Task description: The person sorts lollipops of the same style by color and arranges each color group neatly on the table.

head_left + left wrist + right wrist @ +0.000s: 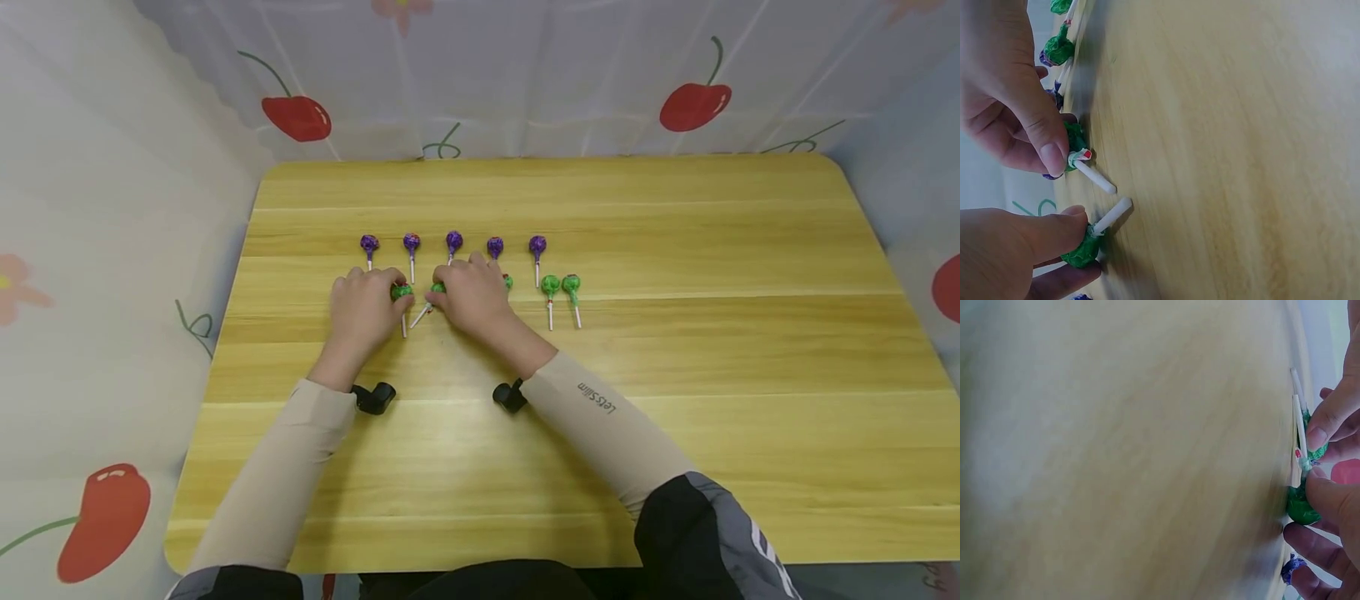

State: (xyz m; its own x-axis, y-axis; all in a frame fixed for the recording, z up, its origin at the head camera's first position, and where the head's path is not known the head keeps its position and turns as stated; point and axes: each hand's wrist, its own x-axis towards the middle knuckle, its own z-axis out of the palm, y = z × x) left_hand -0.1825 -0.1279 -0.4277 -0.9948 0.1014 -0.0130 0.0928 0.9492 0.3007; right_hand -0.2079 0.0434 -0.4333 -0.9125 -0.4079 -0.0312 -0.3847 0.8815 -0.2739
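Pinching two green lollipops (1083,252), yellowish wood-grain tabletop (712,358), cherry-print cloth (510,92) behind.

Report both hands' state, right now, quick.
Left hand: closed, pinching a green lollipop by its wrapped head.
Right hand: closed, pinching a second green lollipop, also by its head.

Lollipop wrappers (1084,251) look glossy and crinkled, the wood-grain tabletop (720,350) smooth.
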